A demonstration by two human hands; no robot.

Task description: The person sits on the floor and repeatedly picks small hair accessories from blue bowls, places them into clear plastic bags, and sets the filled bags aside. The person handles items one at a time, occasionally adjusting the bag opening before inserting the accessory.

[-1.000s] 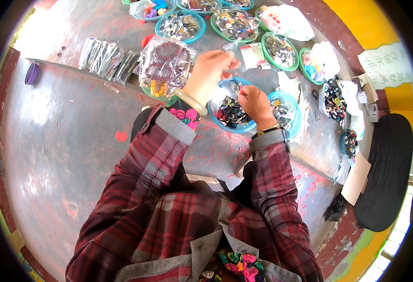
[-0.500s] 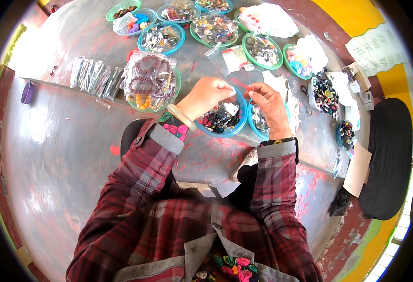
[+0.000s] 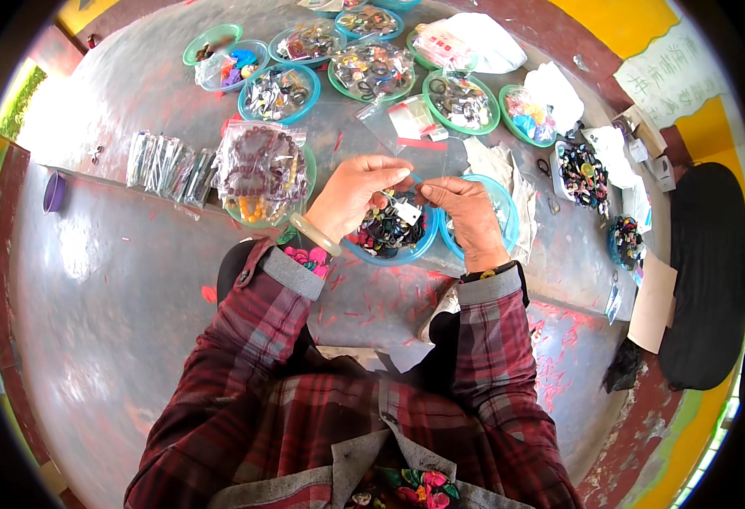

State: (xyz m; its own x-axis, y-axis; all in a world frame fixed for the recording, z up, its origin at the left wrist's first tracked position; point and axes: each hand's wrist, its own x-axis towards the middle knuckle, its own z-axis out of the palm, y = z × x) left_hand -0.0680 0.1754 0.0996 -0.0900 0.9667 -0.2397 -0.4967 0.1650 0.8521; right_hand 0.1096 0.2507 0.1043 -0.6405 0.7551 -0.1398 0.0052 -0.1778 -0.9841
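Observation:
My left hand [image 3: 354, 197] and my right hand [image 3: 467, 214] meet fingertip to fingertip, both closed in a pinch. What they pinch is too small to make out. Below them stands a blue bowl [image 3: 406, 257] of dark and coloured small pieces [image 3: 381, 231], with a white tag [image 3: 407, 212] on top. Partly behind my right hand is a second blue bowl [image 3: 512, 229]; my hand hides much of its contents. Just beyond my fingers a clear plastic bag with a red line [image 3: 423, 146] shows; whether I touch it cannot be told.
Bagged beads [image 3: 260, 170] lie on a green bowl to the left, beside a row of slim packets [image 3: 169, 165]. Several bowls of bagged trinkets [image 3: 372, 69] stand farther back. At right are a white container of small pieces [image 3: 585, 174] and a black padded seat [image 3: 705, 271].
My hands have come closer together, and the fingertips now meet. The red piece seen at my right fingertips earlier no longer shows plainly there. The whole view has shifted slightly.

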